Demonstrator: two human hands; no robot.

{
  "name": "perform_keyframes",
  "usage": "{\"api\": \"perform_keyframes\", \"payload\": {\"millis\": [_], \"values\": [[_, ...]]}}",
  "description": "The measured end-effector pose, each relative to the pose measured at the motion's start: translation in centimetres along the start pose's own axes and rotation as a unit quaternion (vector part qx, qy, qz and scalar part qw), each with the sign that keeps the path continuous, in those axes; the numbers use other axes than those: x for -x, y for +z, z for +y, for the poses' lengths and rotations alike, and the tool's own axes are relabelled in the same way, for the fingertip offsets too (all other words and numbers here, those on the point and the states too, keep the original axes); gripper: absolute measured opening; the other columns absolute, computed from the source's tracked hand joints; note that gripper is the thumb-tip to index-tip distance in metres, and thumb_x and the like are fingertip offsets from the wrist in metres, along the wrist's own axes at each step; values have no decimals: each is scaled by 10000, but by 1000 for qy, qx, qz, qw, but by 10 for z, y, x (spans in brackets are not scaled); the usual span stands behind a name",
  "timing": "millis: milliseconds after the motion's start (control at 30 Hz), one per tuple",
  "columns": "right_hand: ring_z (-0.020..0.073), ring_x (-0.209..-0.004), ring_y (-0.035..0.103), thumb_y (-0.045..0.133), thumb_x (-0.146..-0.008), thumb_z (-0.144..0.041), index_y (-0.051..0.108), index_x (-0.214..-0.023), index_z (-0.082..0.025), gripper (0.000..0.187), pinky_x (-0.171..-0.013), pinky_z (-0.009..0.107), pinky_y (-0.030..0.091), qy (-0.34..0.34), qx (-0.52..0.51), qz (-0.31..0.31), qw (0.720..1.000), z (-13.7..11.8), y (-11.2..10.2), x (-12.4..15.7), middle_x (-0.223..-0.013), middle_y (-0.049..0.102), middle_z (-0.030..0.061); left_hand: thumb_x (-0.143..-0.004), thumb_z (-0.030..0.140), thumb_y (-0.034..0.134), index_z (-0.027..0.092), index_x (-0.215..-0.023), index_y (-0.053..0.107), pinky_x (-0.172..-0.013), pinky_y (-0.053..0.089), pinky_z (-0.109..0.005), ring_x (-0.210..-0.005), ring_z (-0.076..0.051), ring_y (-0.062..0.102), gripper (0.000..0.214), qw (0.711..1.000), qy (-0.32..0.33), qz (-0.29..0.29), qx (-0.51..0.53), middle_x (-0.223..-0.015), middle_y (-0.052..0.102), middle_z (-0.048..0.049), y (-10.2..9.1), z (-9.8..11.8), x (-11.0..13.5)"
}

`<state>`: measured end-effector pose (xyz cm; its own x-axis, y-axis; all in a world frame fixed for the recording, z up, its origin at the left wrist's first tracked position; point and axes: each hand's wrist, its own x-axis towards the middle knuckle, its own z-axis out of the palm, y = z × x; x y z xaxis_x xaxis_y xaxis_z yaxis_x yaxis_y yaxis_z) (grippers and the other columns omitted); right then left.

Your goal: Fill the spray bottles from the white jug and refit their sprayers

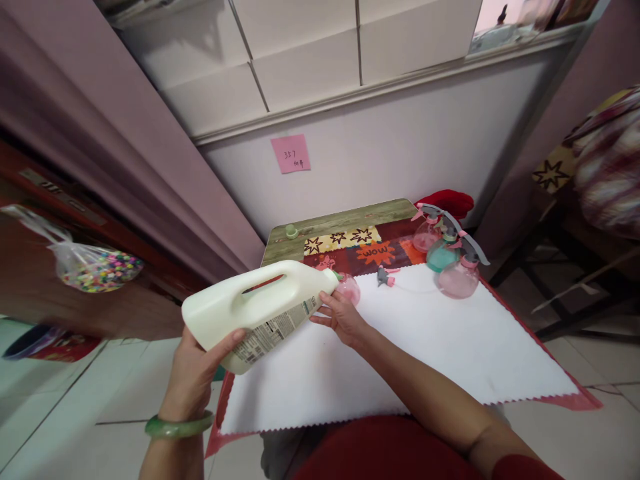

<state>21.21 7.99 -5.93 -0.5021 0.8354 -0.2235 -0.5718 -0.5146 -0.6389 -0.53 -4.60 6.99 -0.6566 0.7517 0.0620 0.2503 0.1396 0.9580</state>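
Note:
A large off-white detergent bottle (260,310) with a hollow handle is tilted, its neck low and pointing right. My left hand (203,363) grips its base from beneath, thumb along the label side. At the neck, my right hand (343,317) holds the underside with its fingers, some of them spread. The green mouth of the bottle meets the opening of a small pink spray bottle (349,289), partly hidden behind my right hand. A grey and pink spray head (386,276) with a thin clear tube lies on the white mat.
Pink and teal spray bottles (459,277) with trigger heads stand at the table's right edge. A green cap (291,231) sits at the far left corner. A white mat (425,353) covers the near table. A bag of colourful beads (100,267) hangs left; a person in plaid (610,167) is right.

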Motion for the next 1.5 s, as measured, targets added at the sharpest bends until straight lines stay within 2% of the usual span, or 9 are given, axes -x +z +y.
{"api": "perform_keyframes", "payload": {"millis": [200, 533, 900, 1333, 1500], "values": [[226, -1063, 756, 914, -757, -539, 722, -1174, -278, 528, -821, 363, 678, -2, -1, -2, 1000, 1, -1, -1, -1337, 742, 50, -567, 456, 1002, 194, -1436, 625, -873, 596, -368, -1170, -317, 686, 983, 1000, 3, -9, 2, -1357, 725, -121, -1, -2, -1], [235, -1075, 755, 921, -740, -551, 714, -1175, -275, 555, -824, 367, 682, 3, 0, 0, 1000, 1, -1, -2, -1341, 742, 54, -545, 472, 1010, 184, -1452, 612, -876, 592, -367, -1152, -313, 686, 1031, 1000, -2, -8, 6, -1374, 716, -131, 1, 2, 0], [232, -1063, 759, 907, -763, -540, 711, -1177, -277, 527, -847, 378, 679, 4, 5, 0, 1000, 0, 0, -1, -1341, 740, 58, -569, 440, 1002, 206, -1450, 620, -882, 598, -366, -1179, -321, 691, 989, 1000, -2, -9, 5, -1387, 716, -122, -1, 1, 1], [229, -1058, 760, 912, -757, -540, 718, -1189, -277, 542, -861, 396, 681, 1, 2, 0, 1000, -1, 0, 0, -1339, 743, 56, -572, 454, 992, 191, -1470, 613, -979, 584, -458, -1223, -366, 670, 1009, 1000, 7, -13, -6, -1396, 707, -141, 0, 2, 1], [231, -1064, 763, 904, -769, -537, 717, -1191, -284, 527, -848, 382, 684, 2, 2, -6, 1000, 0, -1, -1, -1341, 748, 54, -558, 438, 993, 210, -1445, 632, -923, 609, -418, -1199, -355, 686, 984, 1000, 4, -13, -1, -1381, 719, -126, 1, 5, 2]]}}
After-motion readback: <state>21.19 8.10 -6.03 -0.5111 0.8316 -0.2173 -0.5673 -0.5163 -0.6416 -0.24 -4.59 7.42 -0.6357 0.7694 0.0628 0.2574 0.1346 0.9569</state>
